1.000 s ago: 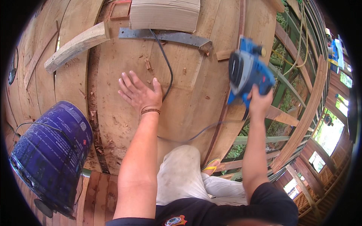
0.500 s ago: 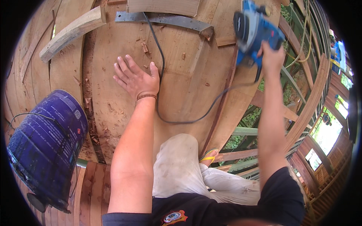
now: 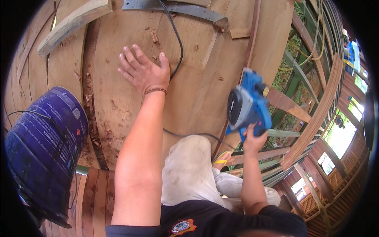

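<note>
My right hand (image 3: 254,139) is wrapped round the rear handle of a blue and black electric planer (image 3: 244,106). The planer sits over the right-hand edge strip of the wooden boards (image 3: 189,98), close to my knee; whether its base touches the wood I cannot tell. Its dark cord (image 3: 177,43) runs over the boards, passing under or behind my left hand and toward my knee. My left hand (image 3: 146,73) lies on the boards with fingers spread, holding nothing. A beaded bracelet circles that wrist. Wood shavings (image 3: 154,36) are scattered just beyond its fingers.
A purple bucket (image 3: 51,130) stands at the left. Farther off lie a curved timber piece (image 3: 75,24) and a flat metal strip (image 3: 177,12). A small wood block (image 3: 240,33) is at the far right of the boards. Beyond their right edge are open beams (image 3: 288,103) with greenery below.
My right hand has drawn the planer back toward me along the right edge. The cord has slid with it. My left hand stays spread on the boards, and the view has shifted slightly.
</note>
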### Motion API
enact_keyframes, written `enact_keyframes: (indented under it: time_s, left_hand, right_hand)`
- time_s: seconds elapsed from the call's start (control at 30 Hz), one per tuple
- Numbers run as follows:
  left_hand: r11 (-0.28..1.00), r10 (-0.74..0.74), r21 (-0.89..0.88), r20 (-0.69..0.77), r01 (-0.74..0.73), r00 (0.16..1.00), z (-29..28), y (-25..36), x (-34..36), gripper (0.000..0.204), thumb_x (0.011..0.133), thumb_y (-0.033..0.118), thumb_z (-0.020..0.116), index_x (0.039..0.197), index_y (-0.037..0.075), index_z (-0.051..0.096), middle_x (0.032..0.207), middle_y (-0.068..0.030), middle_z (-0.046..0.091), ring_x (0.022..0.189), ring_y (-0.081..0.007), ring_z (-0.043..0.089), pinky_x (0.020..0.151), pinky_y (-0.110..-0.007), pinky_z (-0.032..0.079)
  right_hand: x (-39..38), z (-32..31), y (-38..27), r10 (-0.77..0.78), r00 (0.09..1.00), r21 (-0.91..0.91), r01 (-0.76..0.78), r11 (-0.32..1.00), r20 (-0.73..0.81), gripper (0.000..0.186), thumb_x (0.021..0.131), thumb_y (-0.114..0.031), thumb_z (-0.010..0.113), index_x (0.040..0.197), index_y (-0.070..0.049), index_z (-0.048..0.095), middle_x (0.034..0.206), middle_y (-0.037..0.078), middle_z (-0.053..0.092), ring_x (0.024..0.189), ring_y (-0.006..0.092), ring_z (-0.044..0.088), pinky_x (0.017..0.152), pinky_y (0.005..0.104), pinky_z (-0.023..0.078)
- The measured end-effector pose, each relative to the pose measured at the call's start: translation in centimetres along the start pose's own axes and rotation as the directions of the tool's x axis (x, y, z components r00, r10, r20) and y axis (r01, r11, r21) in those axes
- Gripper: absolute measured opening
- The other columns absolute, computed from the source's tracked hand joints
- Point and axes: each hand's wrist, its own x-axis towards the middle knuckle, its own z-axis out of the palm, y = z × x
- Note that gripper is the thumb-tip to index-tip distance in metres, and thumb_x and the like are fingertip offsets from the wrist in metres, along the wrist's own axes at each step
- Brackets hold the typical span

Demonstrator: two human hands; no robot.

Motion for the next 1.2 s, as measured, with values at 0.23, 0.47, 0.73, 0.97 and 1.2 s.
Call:
enact_keyframes:
  time_s: [0.23, 0.47, 0.73, 0.97, 1.2]
  left_hand:
    - [1.0, -0.002, 0.012, 0.008, 0.002, 1.0, 0.3, -0.1, 0.0, 0.091, 0.09, 0.059, 0.058, 0.159, 0.009, 0.026, 0.165, -0.0166, 0.023, 0.155, -0.0386, 0.015, 0.125, -0.063, 0.012]
    - [1.0, -0.005, 0.0, -0.005, 0.005, 1.0, 0.8, -0.2, 0.0, 0.091, 0.09, 0.06, 0.055, 0.159, 0.008, 0.026, 0.166, -0.0167, 0.021, 0.155, -0.0391, 0.015, 0.125, -0.063, 0.011]
    - [1.0, -0.002, 0.008, -0.023, 0.003, 1.0, 0.8, -0.2, 0.0, 0.092, 0.09, 0.061, 0.055, 0.159, 0.008, 0.027, 0.166, -0.0162, 0.022, 0.156, -0.0388, 0.014, 0.125, -0.062, 0.011]
    - [1.0, 0.004, 0.02, -0.028, -0.004, 1.0, 0.9, -0.2, -0.1, 0.092, 0.091, 0.062, 0.054, 0.16, 0.007, 0.026, 0.166, -0.0163, 0.021, 0.156, -0.0387, 0.013, 0.125, -0.062, 0.01]
    - [1.0, -0.006, 0.011, -0.009, 0.006, 1.0, 0.8, -0.2, 0.0, 0.091, 0.091, 0.061, 0.053, 0.16, 0.007, 0.027, 0.167, -0.017, 0.021, 0.157, -0.0381, 0.012, 0.126, -0.061, 0.008]
  right_hand:
    - [14.3, 6.6, -8.8, -0.165, 0.983, -0.046, 0.169, 0.984, 0.083, 0.028, 0.091, -0.004, 0.069, 0.116, 0.002, 0.057, 0.074, 0.006, 0.064, 0.055, 0.0134, 0.06, 0.051, 0.0307, 0.049]
    - [18.7, 8.0, -10.6, -0.203, 0.968, 0.03, 0.201, 0.979, 0.145, 0.02, 0.09, -0.003, 0.069, 0.105, 0.002, 0.058, 0.074, 0.007, 0.064, 0.055, 0.0139, 0.061, 0.051, 0.0299, 0.049]
    - [-4.5, -2.9, 2.4, 0.034, 0.999, -0.094, -0.029, 0.995, 0.042, 0.026, 0.093, 0.006, 0.066, 0.114, -0.001, 0.052, 0.084, 0.006, 0.061, 0.06, 0.0138, 0.059, 0.055, 0.0291, 0.05]
    - [-5.9, -4.0, 4.8, 0.069, 0.997, -0.148, -0.073, 0.986, -0.033, 0.025, 0.089, 0.0, 0.073, 0.107, 0.0, 0.056, 0.082, 0.007, 0.066, 0.063, 0.0143, 0.064, 0.059, 0.0314, 0.052]
    - [3.3, 1.5, -2.0, -0.064, 0.997, -0.186, 0.058, 0.981, -0.03, 0.026, 0.089, -0.003, 0.072, 0.112, 0.0, 0.059, 0.083, 0.007, 0.068, 0.059, 0.0148, 0.064, 0.057, 0.0304, 0.052]
